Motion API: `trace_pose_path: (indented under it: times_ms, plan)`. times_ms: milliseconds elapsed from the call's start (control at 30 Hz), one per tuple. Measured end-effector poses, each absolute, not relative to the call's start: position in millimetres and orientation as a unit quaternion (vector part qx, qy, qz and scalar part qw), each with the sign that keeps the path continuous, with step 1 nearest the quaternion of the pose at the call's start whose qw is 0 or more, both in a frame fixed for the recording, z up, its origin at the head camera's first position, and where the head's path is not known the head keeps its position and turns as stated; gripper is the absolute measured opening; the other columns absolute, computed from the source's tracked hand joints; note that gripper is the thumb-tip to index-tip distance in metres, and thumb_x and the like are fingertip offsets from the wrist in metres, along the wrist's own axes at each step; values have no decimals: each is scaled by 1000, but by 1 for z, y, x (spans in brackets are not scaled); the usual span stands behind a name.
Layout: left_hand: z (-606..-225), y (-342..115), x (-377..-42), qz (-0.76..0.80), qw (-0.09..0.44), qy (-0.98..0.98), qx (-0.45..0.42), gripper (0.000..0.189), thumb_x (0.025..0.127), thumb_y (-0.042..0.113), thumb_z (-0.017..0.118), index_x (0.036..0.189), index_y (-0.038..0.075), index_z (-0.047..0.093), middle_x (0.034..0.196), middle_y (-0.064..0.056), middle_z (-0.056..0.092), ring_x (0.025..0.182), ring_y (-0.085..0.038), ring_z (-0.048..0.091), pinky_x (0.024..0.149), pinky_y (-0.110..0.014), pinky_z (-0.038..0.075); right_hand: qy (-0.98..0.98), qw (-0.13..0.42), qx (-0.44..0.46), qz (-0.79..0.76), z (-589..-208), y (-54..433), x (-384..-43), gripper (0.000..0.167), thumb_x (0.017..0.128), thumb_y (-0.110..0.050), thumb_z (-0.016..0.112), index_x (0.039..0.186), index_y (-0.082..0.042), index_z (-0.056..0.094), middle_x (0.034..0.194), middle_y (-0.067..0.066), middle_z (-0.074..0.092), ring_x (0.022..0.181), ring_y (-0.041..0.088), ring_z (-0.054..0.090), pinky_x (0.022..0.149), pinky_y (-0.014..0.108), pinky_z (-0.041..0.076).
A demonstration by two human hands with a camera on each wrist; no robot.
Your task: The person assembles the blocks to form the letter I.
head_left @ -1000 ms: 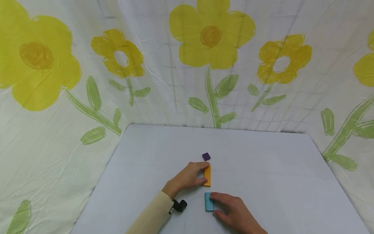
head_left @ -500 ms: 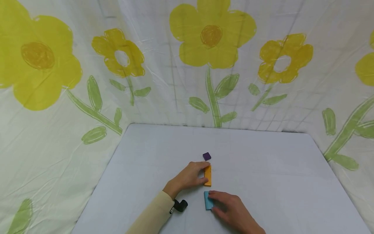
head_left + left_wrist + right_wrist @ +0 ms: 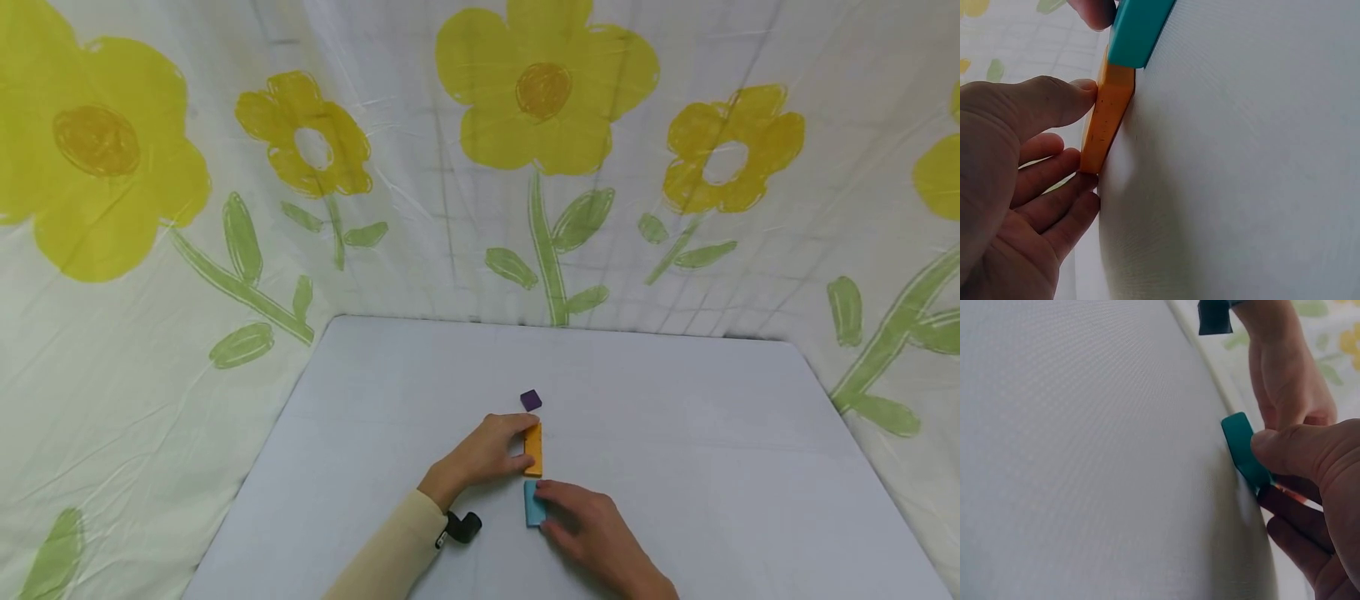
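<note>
My left hand (image 3: 483, 450) holds an orange block (image 3: 533, 451) flat on the table. Its thumb is at the near end and its fingertips at the far end, as the left wrist view shows. Just below that block lies a blue block (image 3: 532, 508), pinched lengthwise by my right hand (image 3: 600, 533). In the head view only a sliver of table parts the two blocks; their ends are nearly in line. From the right wrist, the blue block (image 3: 1238, 440) sits between thumb and fingers, and the orange one is mostly hidden. Beyond the orange block lies a small purple block (image 3: 531, 400), untouched.
The white table (image 3: 675, 433) runs back to a hanging cloth (image 3: 405, 250) printed with yellow flowers. A black wrist camera (image 3: 465, 527) is strapped by the left sleeve (image 3: 397, 542), close to the tabletop.
My right hand has slid the blue block away from me, up to the near end of the orange block. The left hand, orange block and purple block have stayed in place.
</note>
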State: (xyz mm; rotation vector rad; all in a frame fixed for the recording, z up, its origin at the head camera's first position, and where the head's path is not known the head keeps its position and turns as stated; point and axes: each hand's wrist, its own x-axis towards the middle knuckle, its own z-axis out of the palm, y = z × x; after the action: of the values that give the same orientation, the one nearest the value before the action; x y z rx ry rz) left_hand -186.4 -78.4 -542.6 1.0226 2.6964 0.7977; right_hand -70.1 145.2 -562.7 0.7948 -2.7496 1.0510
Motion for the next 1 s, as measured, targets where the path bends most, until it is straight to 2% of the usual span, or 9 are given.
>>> trace_pose_path:
  times_ms: [400, 1000]
  plan:
    - [-544, -79, -186, 273, 76, 896, 341, 61, 99, 22, 84, 153, 4, 62, 151, -7, 69, 142, -22, 64, 123, -38, 50, -901, 69, 258, 342, -566, 143, -74, 43, 88, -9, 91, 128, -13, 78, 132, -1, 80, 116, 19, 79, 97, 41, 66]
    - [-544, -79, -187, 284, 81, 897, 329, 61, 98, 23, 84, 152, 4, 63, 150, -7, 70, 141, -22, 65, 123, -37, 50, -911, 31, 229, 341, -564, 140, -76, 43, 91, -13, 90, 131, -13, 77, 134, -2, 79, 120, 20, 77, 101, 43, 65]
